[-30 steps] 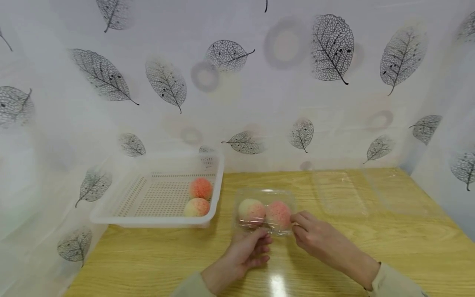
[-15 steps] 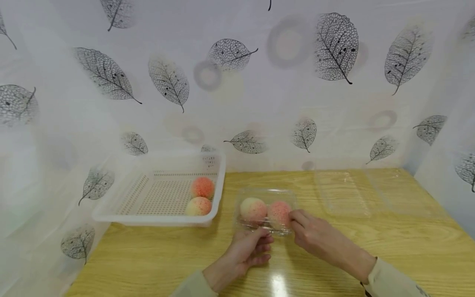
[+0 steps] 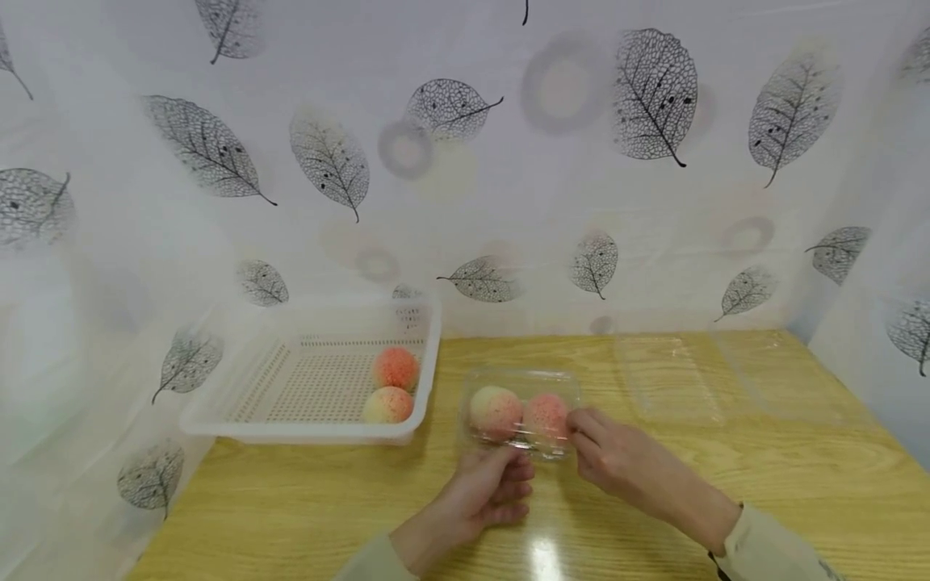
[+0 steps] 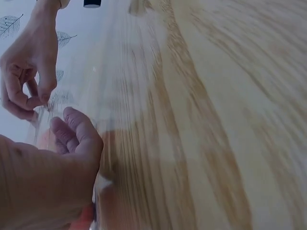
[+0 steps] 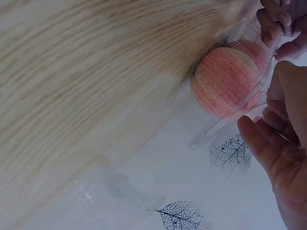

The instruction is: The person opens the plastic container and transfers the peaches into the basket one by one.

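A clear plastic clamshell box (image 3: 521, 382) stands on the table in front of me, its lid over two peaches. The left peach (image 3: 496, 413) is cream and pink; the right peach (image 3: 546, 417) is pinker and fills much of the right wrist view. At the box's front edge, my left hand (image 3: 483, 492) rests its thumb on the rim, the other fingers loosely bent, as the left wrist view shows. With thumb and fingertips, my right hand (image 3: 625, 464) pinches the rim at the box's right front corner. Part of the right peach lies behind those fingers.
A white perforated basket (image 3: 305, 432) at the left holds an orange-red peach (image 3: 395, 369) and a cream-and-red peach (image 3: 388, 405). Clear plastic boxes (image 3: 672, 379) lie at the back right. A leaf-print curtain (image 3: 538, 186) hangs behind the wooden table (image 3: 291, 500).
Both hands stay at the same places on the box. The head view shifts slightly; the box and peaches keep their positions on the table.
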The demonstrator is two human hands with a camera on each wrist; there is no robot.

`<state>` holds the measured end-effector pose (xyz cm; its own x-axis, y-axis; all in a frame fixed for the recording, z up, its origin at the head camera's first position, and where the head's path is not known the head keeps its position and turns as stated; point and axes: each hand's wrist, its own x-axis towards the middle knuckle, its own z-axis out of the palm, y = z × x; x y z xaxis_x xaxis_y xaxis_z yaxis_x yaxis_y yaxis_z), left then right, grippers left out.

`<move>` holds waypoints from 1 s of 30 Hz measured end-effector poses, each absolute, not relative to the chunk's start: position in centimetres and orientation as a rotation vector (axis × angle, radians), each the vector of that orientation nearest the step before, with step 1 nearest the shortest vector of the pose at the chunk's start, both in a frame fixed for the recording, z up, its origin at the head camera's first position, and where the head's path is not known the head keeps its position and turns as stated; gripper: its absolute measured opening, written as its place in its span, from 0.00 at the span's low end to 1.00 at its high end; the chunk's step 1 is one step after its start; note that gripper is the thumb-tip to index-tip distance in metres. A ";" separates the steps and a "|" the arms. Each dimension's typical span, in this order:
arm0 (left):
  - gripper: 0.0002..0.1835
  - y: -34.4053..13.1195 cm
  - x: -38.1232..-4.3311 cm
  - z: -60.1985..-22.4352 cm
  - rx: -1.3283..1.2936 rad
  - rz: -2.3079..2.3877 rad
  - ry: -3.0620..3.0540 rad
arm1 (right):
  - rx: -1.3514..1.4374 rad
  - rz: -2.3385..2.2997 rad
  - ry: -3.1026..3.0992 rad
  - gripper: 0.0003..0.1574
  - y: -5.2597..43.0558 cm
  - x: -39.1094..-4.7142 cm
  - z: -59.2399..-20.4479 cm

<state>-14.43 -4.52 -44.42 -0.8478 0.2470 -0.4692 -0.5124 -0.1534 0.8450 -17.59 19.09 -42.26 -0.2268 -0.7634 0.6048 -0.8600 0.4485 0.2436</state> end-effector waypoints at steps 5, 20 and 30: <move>0.18 -7.1 -14.0 -44.4 -0.245 2.009 1.667 | 1.368 0.204 -2.037 0.29 19.4 -17.3 -42.4; 0.14 -11.7 -15.0 -43.8 -0.123 1.928 1.922 | 1.366 0.218 -2.029 0.28 20.4 -16.7 -42.3; 0.09 -11.3 -14.8 -43.8 -0.080 1.878 1.898 | 1.338 0.391 -2.001 0.19 21.1 -16.7 -41.7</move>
<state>-14.78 -11.31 -43.82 -0.8896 0.2783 -0.3621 -0.3591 0.0638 0.9311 -16.70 21.12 -41.65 -0.2323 -0.6898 0.6857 -0.8973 0.4241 0.1226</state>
